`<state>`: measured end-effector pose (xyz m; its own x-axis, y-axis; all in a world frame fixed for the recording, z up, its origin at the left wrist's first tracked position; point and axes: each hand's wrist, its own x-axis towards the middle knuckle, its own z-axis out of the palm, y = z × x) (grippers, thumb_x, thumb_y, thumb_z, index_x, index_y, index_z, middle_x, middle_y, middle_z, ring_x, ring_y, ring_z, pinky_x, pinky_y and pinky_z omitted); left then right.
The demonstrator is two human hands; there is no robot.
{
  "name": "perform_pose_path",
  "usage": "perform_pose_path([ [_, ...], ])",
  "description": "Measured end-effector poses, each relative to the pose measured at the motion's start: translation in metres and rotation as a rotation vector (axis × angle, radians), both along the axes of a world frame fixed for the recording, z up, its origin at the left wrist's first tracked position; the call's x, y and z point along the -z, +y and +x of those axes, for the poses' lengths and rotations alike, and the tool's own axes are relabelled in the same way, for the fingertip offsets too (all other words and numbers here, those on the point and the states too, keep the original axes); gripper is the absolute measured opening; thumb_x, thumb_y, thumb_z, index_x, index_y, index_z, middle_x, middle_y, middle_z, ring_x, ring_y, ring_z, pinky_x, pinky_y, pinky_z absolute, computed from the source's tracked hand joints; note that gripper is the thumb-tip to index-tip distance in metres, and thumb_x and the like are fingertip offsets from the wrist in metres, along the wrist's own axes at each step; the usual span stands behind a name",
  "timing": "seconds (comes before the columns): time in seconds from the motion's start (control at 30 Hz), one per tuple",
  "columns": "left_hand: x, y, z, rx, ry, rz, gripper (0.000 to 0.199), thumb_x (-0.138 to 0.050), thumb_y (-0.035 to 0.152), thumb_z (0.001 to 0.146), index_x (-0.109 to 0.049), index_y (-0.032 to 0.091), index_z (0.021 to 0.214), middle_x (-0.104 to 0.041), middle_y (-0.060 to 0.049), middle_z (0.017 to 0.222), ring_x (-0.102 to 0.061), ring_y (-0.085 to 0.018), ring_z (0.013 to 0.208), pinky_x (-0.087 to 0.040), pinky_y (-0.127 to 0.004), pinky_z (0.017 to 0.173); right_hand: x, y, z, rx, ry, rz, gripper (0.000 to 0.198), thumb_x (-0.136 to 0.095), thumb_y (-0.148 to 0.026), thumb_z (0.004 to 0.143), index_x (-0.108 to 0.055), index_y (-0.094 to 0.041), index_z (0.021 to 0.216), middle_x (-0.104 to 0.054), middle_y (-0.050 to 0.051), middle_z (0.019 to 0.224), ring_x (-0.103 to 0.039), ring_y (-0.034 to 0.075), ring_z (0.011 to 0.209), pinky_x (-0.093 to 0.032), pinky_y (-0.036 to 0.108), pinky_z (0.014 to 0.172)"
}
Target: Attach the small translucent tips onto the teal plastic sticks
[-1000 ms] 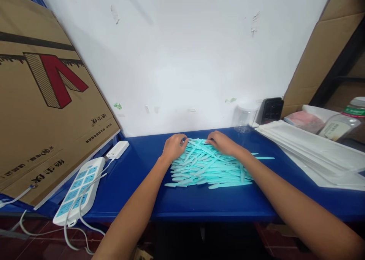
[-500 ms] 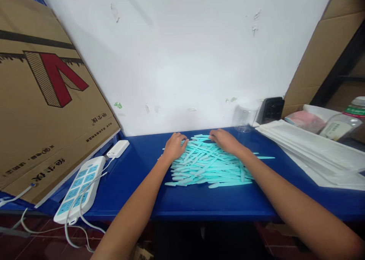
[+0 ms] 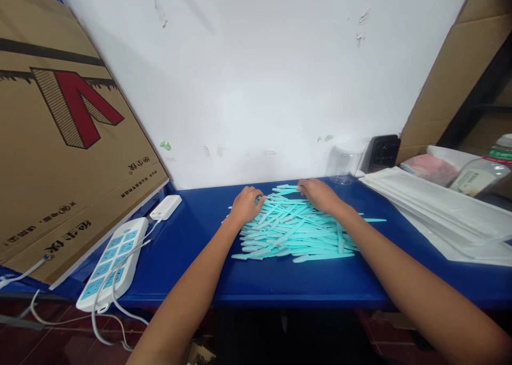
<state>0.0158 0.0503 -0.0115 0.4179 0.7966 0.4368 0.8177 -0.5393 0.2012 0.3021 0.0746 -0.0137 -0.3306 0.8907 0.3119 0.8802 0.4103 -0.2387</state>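
Observation:
A loose pile of turquoise eyebrow razors [image 3: 296,229], slim plastic sticks lying mostly crosswise, is spread on the blue table [image 3: 180,269]. At the pile's left back edge rests my left hand [image 3: 247,205], its fingers curved and apart from the thumb, touching the razors; no held piece shows. My right hand [image 3: 318,194] is at the back right of the pile. Its fingertips pinch the end of one turquoise eyebrow razor [image 3: 287,187] at the far edge. Part of the pile's right side is hidden by my right forearm.
A white power strip [image 3: 116,263] with cables and a small white adapter [image 3: 166,207] are at left, by a large cardboard box [image 3: 80,183]. At right are a clear plastic jar [image 3: 344,165], a black device [image 3: 383,152], white sheets or bags [image 3: 440,210] and a bottle [image 3: 476,175].
My right hand has shifted slightly back and right, and the razors at the far edge have moved a little back. My left hand stays nearly in place.

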Motion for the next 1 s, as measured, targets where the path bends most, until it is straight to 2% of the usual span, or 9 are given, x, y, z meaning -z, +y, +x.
perform_pose_path([
  [0.17, 0.001, 0.002, -0.001, 0.001, -0.03, 0.0, 0.025, -0.052, 0.035, 0.101, -0.072, 0.02, 0.105, -0.07, -0.01, 0.099, -0.061, -0.026, 0.101, -0.049, -0.036, 0.085, -0.002, 0.0, 0.0, -0.003, 0.042, 0.009, 0.023, -0.047, -0.025, 0.105, -0.067, -0.017, 0.096, -0.071, 0.012, 0.086, -0.064, 0.023, 0.08, -0.036, 0.029, 0.066],
  [0.47, 0.001, 0.004, -0.001, 0.016, -0.173, -0.02, 0.032, -0.052, 0.037, 0.102, -0.068, 0.018, 0.123, -0.073, -0.01, 0.102, -0.064, -0.026, 0.103, -0.051, -0.036, 0.089, -0.008, -0.007, -0.009, -0.081, 0.18, 0.027, 0.026, -0.043, -0.028, 0.106, -0.063, -0.02, 0.093, -0.074, 0.008, 0.089, -0.064, 0.021, 0.083, -0.04, 0.027, 0.07],
  [0.6, 0.003, 0.009, -0.001, 0.033, -0.268, -0.038, 0.029, -0.054, 0.035, 0.101, -0.072, 0.02, 0.117, -0.075, -0.01, 0.106, -0.066, -0.025, 0.102, -0.052, -0.034, 0.087, -0.009, -0.009, -0.013, -0.129, 0.221, 0.025, 0.026, -0.043, -0.028, 0.106, -0.062, -0.02, 0.09, -0.075, 0.007, 0.088, -0.065, 0.022, 0.084, -0.041, 0.027, 0.071],
  [0.77, 0.002, 0.013, 0.0, 0.028, -0.414, -0.085, 0.021, -0.064, 0.033, 0.095, -0.078, 0.018, 0.102, -0.078, -0.008, 0.097, -0.069, -0.022, 0.088, -0.054, -0.032, 0.079, -0.01, -0.012, -0.016, -0.176, 0.25, 0.004, 0.024, -0.043, -0.027, 0.105, -0.06, -0.021, 0.089, -0.076, 0.007, 0.088, -0.067, 0.021, 0.084, -0.042, 0.027, 0.072],
  [1.0, 0.002, 0.013, 0.002, 0.005, -0.585, -0.194, 0.03, -0.074, 0.041, 0.086, -0.08, 0.015, 0.1, -0.08, -0.01, 0.092, -0.071, -0.023, 0.08, -0.055, -0.032, 0.07, -0.01, -0.016, -0.017, -0.211, 0.282, -0.027, 0.025, -0.042, -0.03, 0.105, -0.059, -0.021, 0.089, -0.075, 0.004, 0.083, -0.067, 0.018, 0.074, -0.042, 0.025, 0.067],
])
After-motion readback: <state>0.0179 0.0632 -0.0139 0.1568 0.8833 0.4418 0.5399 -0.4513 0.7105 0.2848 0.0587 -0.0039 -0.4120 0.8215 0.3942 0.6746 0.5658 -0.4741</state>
